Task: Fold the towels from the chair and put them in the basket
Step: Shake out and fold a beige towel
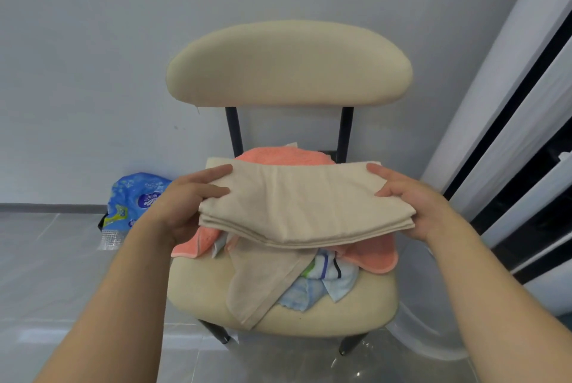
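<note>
Beige towel (305, 206), folded in layers, is hanging above the chair (288, 64) seat; your left hand (185, 200) and right hand (414, 203) are gripping its ends. Beneath, coral towel (376, 255), striped towel (328, 280) and another beige one are lying heaped.

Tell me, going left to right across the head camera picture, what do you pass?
Blue plastic package → left hand → folded beige towel → right hand → white door frame.

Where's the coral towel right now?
In the head view the coral towel lies unfolded on the chair seat, under the folded beige towel held by both hands, its edges showing behind and at both sides.
</note>
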Tool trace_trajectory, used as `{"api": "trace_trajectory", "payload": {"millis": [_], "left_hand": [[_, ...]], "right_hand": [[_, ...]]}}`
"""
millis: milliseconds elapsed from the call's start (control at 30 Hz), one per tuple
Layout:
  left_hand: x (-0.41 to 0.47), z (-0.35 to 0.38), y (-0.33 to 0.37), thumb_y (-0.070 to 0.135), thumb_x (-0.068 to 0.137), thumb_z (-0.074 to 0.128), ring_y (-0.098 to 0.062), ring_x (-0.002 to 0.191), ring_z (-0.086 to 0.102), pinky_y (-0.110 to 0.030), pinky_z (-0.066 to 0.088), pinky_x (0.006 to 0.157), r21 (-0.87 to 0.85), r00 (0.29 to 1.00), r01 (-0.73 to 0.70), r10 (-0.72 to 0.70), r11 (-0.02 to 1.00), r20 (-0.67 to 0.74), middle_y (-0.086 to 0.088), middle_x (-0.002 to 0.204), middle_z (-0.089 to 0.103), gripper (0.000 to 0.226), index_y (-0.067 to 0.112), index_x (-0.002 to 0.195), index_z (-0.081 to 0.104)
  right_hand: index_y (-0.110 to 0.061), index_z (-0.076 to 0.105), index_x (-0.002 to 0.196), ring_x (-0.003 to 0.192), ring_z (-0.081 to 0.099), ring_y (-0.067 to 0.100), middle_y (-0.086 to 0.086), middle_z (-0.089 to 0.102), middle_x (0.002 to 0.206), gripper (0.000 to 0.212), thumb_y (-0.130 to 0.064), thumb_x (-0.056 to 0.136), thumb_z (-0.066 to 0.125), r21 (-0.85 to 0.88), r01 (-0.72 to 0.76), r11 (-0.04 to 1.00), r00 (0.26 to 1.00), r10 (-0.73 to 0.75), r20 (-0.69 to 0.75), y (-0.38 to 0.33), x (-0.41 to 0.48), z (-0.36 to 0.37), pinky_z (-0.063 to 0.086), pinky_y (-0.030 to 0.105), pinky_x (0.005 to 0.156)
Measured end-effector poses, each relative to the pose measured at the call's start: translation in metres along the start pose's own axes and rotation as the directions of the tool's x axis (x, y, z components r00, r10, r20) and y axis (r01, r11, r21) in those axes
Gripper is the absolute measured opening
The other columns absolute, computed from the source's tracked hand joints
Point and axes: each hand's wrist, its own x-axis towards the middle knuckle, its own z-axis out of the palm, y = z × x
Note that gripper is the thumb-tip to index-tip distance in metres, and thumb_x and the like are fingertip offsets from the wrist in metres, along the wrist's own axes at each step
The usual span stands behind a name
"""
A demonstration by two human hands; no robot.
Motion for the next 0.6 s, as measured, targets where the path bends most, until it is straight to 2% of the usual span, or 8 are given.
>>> {"api": "trace_trajectory", "payload": {"millis": [100,200,267,333,400,500,600], "left_hand": [[-0.006,0.001,0.01,-0.008,0.089,0.061,-0.017,0.105,0.073,-0.029,0.055,0.088,0.052,0.996,-0.091,0.091,0.994,0.008,0.0,0.114,0.076,0.048,0.022,0.125,0.07],[-0.008,0.0,0.009,-0.011,0.088,0.062,-0.02,0.114,0.068,-0.026,0.054,0.087,0.112,0.992,-0.124,0.125,0.986,-0.007,0.001,0.124,0.071,0.056,0.021,0.135,0.065],[-0.01,-0.001,0.007,-0.011,0.089,0.061,-0.019,0.113,0.068,-0.025,0.056,0.084,0.121,0.993,-0.12,0.12,0.985,0.001,0.005,0.121,0.073,0.058,0.02,0.137,0.064],[-0.015,-0.001,0.009,-0.013,0.089,0.059,-0.012,0.104,0.072,-0.02,0.059,0.077,0.112,0.99,-0.137,0.135,0.984,0.027,0.007,0.113,0.076,0.058,0.019,0.138,0.063],[-0.02,-0.001,0.013,-0.013,0.09,0.056,-0.011,0.097,0.074,-0.019,0.059,0.073,0.078,0.985,-0.164,0.159,0.983,0.06,0.004,0.113,0.076,0.058,0.02,0.137,0.062],[-0.024,-0.004,0.017,-0.012,0.091,0.054,-0.013,0.096,0.073,-0.021,0.059,0.072,0.028,0.977,-0.198,0.195,0.98,0.082,0.001,0.119,0.074,0.058,0.022,0.137,0.061],[-0.023,-0.003,0.014,-0.014,0.09,0.053,-0.014,0.1,0.072,-0.021,0.059,0.075,-0.002,0.978,-0.195,0.195,0.981,0.074,0.0,0.125,0.072,0.061,0.02,0.141,0.059]], "right_hand": [[-0.027,0.068,0.132,0.108,0.068,0.029,0.007,0.068,0.124,0.064,0.012,0.086,0.046,-0.024,0.129,0.991,0.991,-0.129,0.021,-0.011,-0.009,-0.001,0.057,0.035,0.082],[-0.026,0.065,0.135,0.107,0.068,0.026,0.003,0.068,0.125,0.066,0.014,0.087,0.044,0.004,0.193,0.981,0.98,-0.193,0.036,-0.018,-0.017,-0.005,0.057,0.035,0.08],[-0.027,0.066,0.134,0.113,0.067,0.027,0.001,0.067,0.129,0.067,0.014,0.086,0.044,0.03,0.206,0.978,0.977,-0.207,0.05,-0.019,-0.021,-0.009,0.057,0.036,0.082],[-0.028,0.066,0.134,0.115,0.067,0.027,0.0,0.066,0.131,0.068,0.014,0.086,0.044,0.03,0.216,0.976,0.975,-0.217,0.048,-0.019,-0.024,-0.012,0.056,0.037,0.084],[-0.029,0.066,0.135,0.114,0.067,0.026,-0.001,0.066,0.132,0.069,0.014,0.085,0.043,0.052,0.238,0.97,0.97,-0.24,0.049,-0.019,-0.026,-0.015,0.056,0.037,0.083],[-0.03,0.066,0.135,0.112,0.069,0.022,-0.005,0.069,0.128,0.07,0.013,0.086,0.04,0.137,0.293,0.946,0.952,-0.302,0.051,-0.023,-0.031,-0.019,0.056,0.037,0.083],[-0.03,0.065,0.135,0.115,0.066,0.022,-0.005,0.068,0.129,0.07,0.014,0.086,0.041,0.108,0.287,0.952,0.956,-0.291,0.024,-0.022,-0.03,-0.022,0.056,0.033,0.081]]}}
